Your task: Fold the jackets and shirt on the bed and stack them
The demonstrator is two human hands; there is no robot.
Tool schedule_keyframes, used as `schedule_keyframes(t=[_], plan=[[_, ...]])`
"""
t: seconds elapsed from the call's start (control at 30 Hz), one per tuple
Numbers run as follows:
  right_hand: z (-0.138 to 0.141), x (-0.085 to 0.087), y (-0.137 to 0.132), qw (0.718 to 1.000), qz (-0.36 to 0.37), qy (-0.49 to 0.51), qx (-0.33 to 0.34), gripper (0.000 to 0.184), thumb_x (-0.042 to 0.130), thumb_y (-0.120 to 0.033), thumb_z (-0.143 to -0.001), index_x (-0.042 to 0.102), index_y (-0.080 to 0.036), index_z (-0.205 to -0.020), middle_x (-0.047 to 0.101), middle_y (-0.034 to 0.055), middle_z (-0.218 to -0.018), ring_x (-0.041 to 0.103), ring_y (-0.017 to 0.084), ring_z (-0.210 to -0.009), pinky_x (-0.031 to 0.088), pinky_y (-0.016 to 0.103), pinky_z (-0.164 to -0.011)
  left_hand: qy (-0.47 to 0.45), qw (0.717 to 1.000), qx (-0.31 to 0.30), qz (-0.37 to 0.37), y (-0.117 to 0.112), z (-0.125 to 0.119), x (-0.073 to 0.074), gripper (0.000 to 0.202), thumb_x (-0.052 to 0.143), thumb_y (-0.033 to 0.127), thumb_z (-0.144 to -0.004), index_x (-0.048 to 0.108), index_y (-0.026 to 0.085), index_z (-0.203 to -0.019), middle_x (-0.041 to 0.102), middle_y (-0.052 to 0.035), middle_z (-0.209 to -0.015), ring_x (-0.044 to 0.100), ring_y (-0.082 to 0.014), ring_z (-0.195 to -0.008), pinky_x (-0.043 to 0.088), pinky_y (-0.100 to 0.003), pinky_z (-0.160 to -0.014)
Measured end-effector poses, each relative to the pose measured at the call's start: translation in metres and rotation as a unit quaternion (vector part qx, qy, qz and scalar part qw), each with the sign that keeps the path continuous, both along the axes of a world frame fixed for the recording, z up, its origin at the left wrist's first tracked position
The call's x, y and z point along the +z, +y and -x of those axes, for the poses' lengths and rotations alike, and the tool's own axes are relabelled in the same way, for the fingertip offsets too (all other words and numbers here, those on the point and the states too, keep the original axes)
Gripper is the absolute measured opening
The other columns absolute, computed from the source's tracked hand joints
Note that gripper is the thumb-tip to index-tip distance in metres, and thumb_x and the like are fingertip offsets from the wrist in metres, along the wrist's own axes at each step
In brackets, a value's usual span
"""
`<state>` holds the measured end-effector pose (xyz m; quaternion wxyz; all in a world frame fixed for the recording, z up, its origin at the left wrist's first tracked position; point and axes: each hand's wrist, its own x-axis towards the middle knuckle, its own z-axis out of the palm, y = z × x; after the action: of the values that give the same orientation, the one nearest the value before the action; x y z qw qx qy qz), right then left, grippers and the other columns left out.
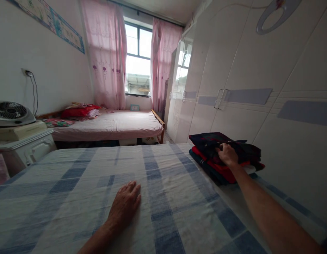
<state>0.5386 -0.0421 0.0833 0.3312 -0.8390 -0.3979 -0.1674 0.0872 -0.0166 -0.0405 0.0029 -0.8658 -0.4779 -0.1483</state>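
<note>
My left hand (124, 201) lies palm down on the blue-and-white checked bedsheet (131, 162), fingers stretched out and holding nothing. Off to the right, a stack of folded clothes sits at the bed's edge. On its top is a dark folded garment (205, 140) with a faint reddish pattern. My right hand (228, 155) has its fingers curled on this garment, gripping its cloth; the fingertips are partly hidden. Below it show a red garment (228, 173) and a dark green garment (205, 167) with pale stripes, plus a bit of white cloth.
A white wardrobe (232, 70) runs along the right side, close by the stack. Past the near bed stands another bed (121, 123) with red bedding (81, 112), under a window with pink curtains (105, 53). A fan (12, 112) rests on a cabinet (39, 146) at left.
</note>
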Motion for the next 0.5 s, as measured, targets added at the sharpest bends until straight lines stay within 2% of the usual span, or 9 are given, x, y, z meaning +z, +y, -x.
schedule_keyframes(t=[0.1, 0.2, 0.23, 0.3, 0.4, 0.5], plan=[[0.005, -0.013, -0.005, 1.000, -0.002, 0.004, 0.017, 0.016, 0.053, -0.031, -0.077, 0.058, -0.017, -0.084, 0.061, 0.0106, -0.088, 0.056, 0.023, -0.083, 0.040, 0.035, -0.073, -0.002, 1.000, 0.003, 0.005, 0.000, -0.001, 0.001, 0.041, 0.041, 0.023, -0.086, 0.057, 0.015, -0.123, 0.053, -0.0134, -0.133, 0.047, -0.0260, -0.125, 0.033, -0.043, -0.107], [0.024, -0.009, -0.011, 0.999, -0.013, 0.020, 0.032, 0.017, 0.050, -0.036, -0.079, 0.054, -0.019, -0.080, 0.058, 0.0059, -0.077, 0.053, 0.019, -0.070, 0.040, 0.031, -0.067, -0.024, 1.000, 0.002, 0.010, 0.001, -0.001, 0.001, 0.040, 0.043, 0.022, -0.084, 0.059, 0.014, -0.120, 0.054, -0.0148, -0.131, 0.048, -0.0275, -0.123, 0.034, -0.045, -0.106], [0.036, -0.006, -0.013, 0.997, -0.021, 0.033, 0.061, 0.019, 0.050, -0.038, -0.079, 0.053, -0.019, -0.079, 0.057, 0.0036, -0.073, 0.052, 0.017, -0.066, 0.039, 0.029, -0.064, -0.040, 0.999, 0.001, 0.012, 0.001, -0.001, 0.001, 0.039, 0.044, 0.020, -0.084, 0.059, 0.014, -0.119, 0.055, -0.0149, -0.131, 0.049, -0.0277, -0.122, 0.035, -0.045, -0.105], [0.072, 0.002, -0.018, 0.980, -0.040, 0.081, 0.178, 0.022, 0.050, -0.041, -0.080, 0.050, -0.020, -0.077, 0.051, -0.0011, -0.066, 0.046, 0.013, -0.059, 0.038, 0.026, -0.060, -0.094, 0.996, -0.006, 0.008, 0.000, -0.002, 0.001, 0.040, 0.043, 0.019, -0.084, 0.058, 0.015, -0.120, 0.055, -0.0137, -0.131, 0.051, -0.0267, -0.120, 0.039, -0.044, -0.102], [0.144, 0.007, -0.030, 0.897, -0.007, 0.180, 0.404, 0.024, 0.052, -0.042, -0.080, 0.047, -0.020, -0.072, 0.042, -0.0048, -0.063, 0.040, 0.011, -0.059, 0.035, 0.024, -0.057, -0.216, 0.976, -0.037, -0.010, -0.006, -0.004, 0.003, 0.040, 0.039, 0.027, -0.089, 0.050, 0.022, -0.127, 0.050, -0.0093, -0.135, 0.052, -0.0229, -0.119, 0.045, -0.039, -0.097], [0.217, 0.001, -0.045, 0.800, 0.048, 0.270, 0.535, 0.021, 0.055, -0.037, -0.081, 0.047, -0.019, -0.072, 0.039, -0.0056, -0.065, 0.035, 0.008, -0.059, 0.032, 0.022, -0.055, -0.315, 0.946, -0.080, -0.013, -0.015, -0.004, 0.007, 0.046, 0.042, 0.034, -0.090, 0.039, 0.025, -0.134, 0.046, -0.0086, -0.137, 0.055, -0.0204, -0.114, 0.049, -0.036, -0.093]])
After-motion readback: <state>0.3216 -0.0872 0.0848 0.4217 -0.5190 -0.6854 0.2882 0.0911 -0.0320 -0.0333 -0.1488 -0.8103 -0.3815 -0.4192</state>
